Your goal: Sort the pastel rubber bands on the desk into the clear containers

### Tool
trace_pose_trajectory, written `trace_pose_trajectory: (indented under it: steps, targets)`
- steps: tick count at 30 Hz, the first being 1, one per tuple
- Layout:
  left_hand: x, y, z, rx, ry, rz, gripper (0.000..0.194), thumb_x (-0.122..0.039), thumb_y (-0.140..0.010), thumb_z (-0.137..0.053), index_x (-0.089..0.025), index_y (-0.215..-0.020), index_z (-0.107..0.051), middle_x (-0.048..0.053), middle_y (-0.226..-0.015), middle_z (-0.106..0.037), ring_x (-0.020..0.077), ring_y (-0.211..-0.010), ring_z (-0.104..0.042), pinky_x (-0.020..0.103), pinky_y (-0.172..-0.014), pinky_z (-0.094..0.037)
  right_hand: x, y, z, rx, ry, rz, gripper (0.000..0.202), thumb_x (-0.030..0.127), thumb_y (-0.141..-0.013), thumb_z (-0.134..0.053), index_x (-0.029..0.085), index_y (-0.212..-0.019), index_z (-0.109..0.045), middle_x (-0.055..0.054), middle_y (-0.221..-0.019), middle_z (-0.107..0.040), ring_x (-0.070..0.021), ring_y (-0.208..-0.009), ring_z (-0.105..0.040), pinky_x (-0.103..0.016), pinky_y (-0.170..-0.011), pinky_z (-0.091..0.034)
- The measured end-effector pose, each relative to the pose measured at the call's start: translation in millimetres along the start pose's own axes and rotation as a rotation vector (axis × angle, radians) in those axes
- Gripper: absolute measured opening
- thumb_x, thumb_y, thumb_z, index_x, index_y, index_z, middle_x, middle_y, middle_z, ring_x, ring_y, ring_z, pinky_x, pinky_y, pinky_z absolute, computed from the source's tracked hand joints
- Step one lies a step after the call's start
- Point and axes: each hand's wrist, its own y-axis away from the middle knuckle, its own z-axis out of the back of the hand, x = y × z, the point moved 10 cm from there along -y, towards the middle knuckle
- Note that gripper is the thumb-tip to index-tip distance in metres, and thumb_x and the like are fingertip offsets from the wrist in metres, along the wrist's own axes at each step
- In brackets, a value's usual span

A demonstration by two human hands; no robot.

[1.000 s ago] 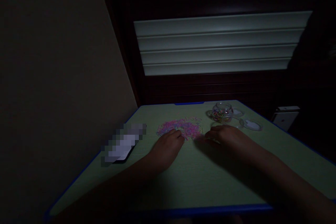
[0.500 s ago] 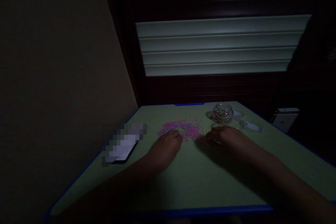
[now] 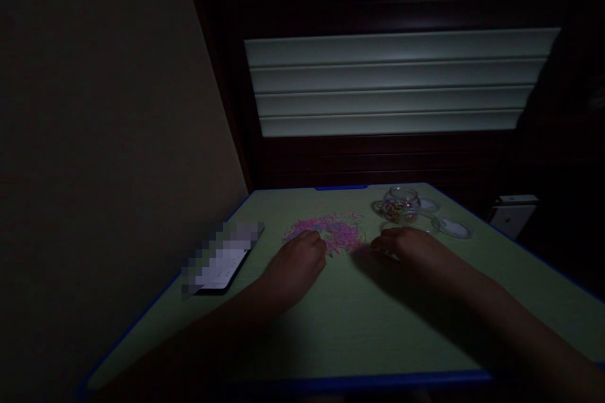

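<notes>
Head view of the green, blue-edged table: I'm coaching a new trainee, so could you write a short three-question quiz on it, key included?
1. Which is nearer the clear, round, open-topped jar: the person's left hand or right hand?
2. True or false: the jar is empty.
3. Which colours dominate the loose heap of thin, stringy pieces by the left hand? A) black and white; B) pink and purple; C) green and brown.

Key:
1. The right hand.
2. False; small multicoloured pieces lie in it.
3. B.
</notes>
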Motion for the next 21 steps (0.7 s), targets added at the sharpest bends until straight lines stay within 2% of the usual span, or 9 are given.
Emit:
trace_pose_trajectory:
  steps: [7,12,21]
  targets:
    - [-7,0,13.5,-0.020,-0.137,-0.020,0.017,-0.011,-0.090,-0.041,-0.013,-0.086,-0.058,0.008,-0.091,-0.058,0.0207,-0.089,-0.053,0.035,-0.083,-0.045,2,-1,0,0.003,-0.012,0.007,0.025,0.025,-0.090,-0.043,0.018,-0.088,-0.067,-0.007,-0.081,-0.064,-0.0142,-0.071,-0.058,-0.024,-0.062,-0.037]
    - [-13,0,16.9,-0.065,-0.149,-0.057,0.017,-0.013,-0.090,-0.041,-0.014,-0.085,-0.058,0.007,-0.088,-0.057,0.0202,-0.086,-0.052,0.035,-0.082,-0.045,4,-1,2,-0.009,-0.018,0.013,0.024,0.024,-0.090,-0.044,0.017,-0.087,-0.067,-0.006,-0.080,-0.064,-0.0132,-0.070,-0.058,-0.024,-0.063,-0.036]
    - [-21,1,18.1,-0.071,-0.141,-0.106,0.020,-0.013,-0.092,-0.039,-0.014,-0.084,-0.057,0.006,-0.087,-0.056,0.0190,-0.085,-0.051,0.035,-0.083,-0.044,5,-2,3,-0.024,-0.010,0.025,0.023,0.022,-0.089,-0.045,0.017,-0.088,-0.067,-0.006,-0.078,-0.063,-0.0131,-0.069,-0.056,-0.023,-0.062,-0.034]
